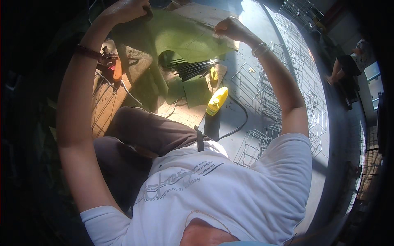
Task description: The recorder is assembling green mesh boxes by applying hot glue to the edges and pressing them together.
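Observation:
A thin, see-through green mesh sheet (pixel 180 35) is spread between my raised hands. My left hand (pixel 129 10) is closed on its upper left part, partly cut off by the top of the picture. At the sheet's right edge, my right hand (pixel 234 30) pinches the mesh, its fingertips bent together. Below the sheet lies a bundle of thin black rods (pixel 193 69), partly covered by it. Darker green pieces (pixel 197 91) sit just nearer to me. A smooth yellow object (pixel 217 100), its kind unclear, lies nearer still, beside a black cable (pixel 244 119).
Several wire frames (pixel 266 98) stand on the grey floor (pixel 242 61) at right, under my right forearm. An orange-handled tool (pixel 117 70) lies on brown cardboard (pixel 137 61) at left. A smaller yellow item (pixel 213 74) is near the rods. Another person (pixel 349 65) is at far right.

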{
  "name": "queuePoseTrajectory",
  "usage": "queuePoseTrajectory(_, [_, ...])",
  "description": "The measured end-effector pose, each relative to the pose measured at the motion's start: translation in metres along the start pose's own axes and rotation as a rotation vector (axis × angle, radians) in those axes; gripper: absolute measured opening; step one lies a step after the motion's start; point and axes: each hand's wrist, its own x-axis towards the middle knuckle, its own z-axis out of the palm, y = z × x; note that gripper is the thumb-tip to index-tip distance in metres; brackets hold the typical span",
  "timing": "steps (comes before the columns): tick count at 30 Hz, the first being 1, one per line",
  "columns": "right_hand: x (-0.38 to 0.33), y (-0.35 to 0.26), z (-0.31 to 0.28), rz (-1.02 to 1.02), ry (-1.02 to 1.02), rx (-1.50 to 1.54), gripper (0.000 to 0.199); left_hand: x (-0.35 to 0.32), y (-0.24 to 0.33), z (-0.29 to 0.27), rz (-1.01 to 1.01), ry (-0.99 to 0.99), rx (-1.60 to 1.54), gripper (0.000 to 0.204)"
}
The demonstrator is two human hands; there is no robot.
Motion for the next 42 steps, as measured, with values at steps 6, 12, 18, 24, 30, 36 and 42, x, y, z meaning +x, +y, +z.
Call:
queuePoseTrajectory(6, [-0.008,-0.076,0.011,0.024,0.117,0.156,0.080,-0.003,-0.009,0.019,-0.159,0.098,0.143,0.052])
queuePoseTrajectory(12, [0.017,-0.081,0.068,0.128,0.214,-0.174,0.025,0.010,0.039,0.011,-0.226,-0.109,-0.164,0.051])
queuePoseTrajectory(18, [-0.006,-0.012,0.047,0.242,0.298,-0.268,0.011,-0.046,-0.035,0.026,-0.083,0.196,-0.005,0.062])
queuePoseTrajectory(24, [-0.017,0.061,-0.016,0.024,-0.004,-0.079,0.014,-0.052,-0.032,0.014,-0.253,0.024,-0.400,0.059])
queuePoseTrajectory(30, [-0.032,0.025,-0.100,-0.110,-0.155,0.156,0.027,-0.072,-0.050,0.004,-0.352,-0.052,-0.646,0.056])
queuePoseTrajectory(36, [-0.045,0.027,-0.145,-0.167,-0.125,0.532,0.022,-0.077,-0.031,-0.005,-0.384,0.039,-0.863,0.036])
queuePoseTrajectory(42, [-0.060,0.040,-0.150,-0.055,0.008,0.828,0.021,-0.073,-0.034,-0.018,-0.278,-0.007,-0.997,0.039])
